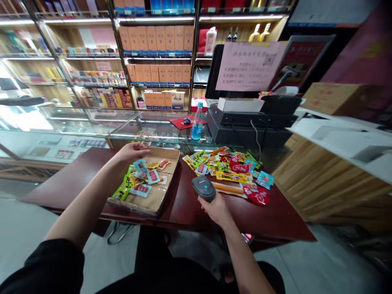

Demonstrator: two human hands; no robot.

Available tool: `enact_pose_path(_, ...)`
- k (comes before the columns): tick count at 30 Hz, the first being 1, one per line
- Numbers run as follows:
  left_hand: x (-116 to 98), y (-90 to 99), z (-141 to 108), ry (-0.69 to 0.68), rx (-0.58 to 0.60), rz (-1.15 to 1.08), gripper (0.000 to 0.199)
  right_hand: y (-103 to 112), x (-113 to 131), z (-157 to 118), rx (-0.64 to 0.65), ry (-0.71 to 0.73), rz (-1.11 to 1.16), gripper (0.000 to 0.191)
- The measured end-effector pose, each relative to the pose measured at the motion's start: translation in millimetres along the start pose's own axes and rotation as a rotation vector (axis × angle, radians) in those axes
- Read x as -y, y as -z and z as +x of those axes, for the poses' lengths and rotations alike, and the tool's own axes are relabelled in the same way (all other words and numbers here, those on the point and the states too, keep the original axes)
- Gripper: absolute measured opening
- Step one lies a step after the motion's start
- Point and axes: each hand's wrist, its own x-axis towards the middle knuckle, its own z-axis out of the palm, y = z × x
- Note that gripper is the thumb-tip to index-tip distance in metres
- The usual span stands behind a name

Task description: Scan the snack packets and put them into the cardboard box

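Observation:
My right hand (216, 208) is wrapped round the handle of a dark grey barcode scanner (203, 188), a small blue light glowing on its top. Over the far left part of a shallow cardboard box (159, 201) hovers my left hand (134, 152), fingers stretched out loosely, with nothing visible in them. Just below it is a light blue snack packet (141, 168); whether it lies on the others or is falling I cannot tell. Green packets (124, 185) and a packet with red pieces (141, 190) lie in the box. Right of it spreads a pile of snack packets (225, 165), including a long sausage packet (229, 188).
The box and pile rest on a dark red wooden table (180, 212). Behind it are a glass counter (147, 126), a blue bottle (197, 124), a mouse (186, 121) and a monitor with a pink sign (245, 67). A wooden cabinet (309, 175) stands at right.

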Motion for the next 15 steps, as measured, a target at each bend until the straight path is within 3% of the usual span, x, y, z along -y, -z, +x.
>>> enact_pose_path(2, 0.5, -16.8, -0.1, -0.027, 0.095, 0.056, 0.037, 3.7, 0.7, -4.5, -0.011, -0.005, 0.007, 0.028)
enact_pose_path(4, 1.9, -46.9, 3.2, -0.069, 0.218, 0.118, 0.039, 10.7, -1.3, -10.1, -0.030, -0.016, 0.015, 0.029)
enact_pose_path(11, 19.2, -192.3, 20.4, -0.253, 0.633, 0.324, 0.034, 48.4, -19.3, -32.6, -0.160, -0.152, 0.011, 0.031)
enact_pose_path(15, 24.3, -255.3, 11.5, -0.383, 0.791, 0.472, 0.023, 65.1, -20.2, -43.0, -0.223, -0.192, 0.017, 0.027)
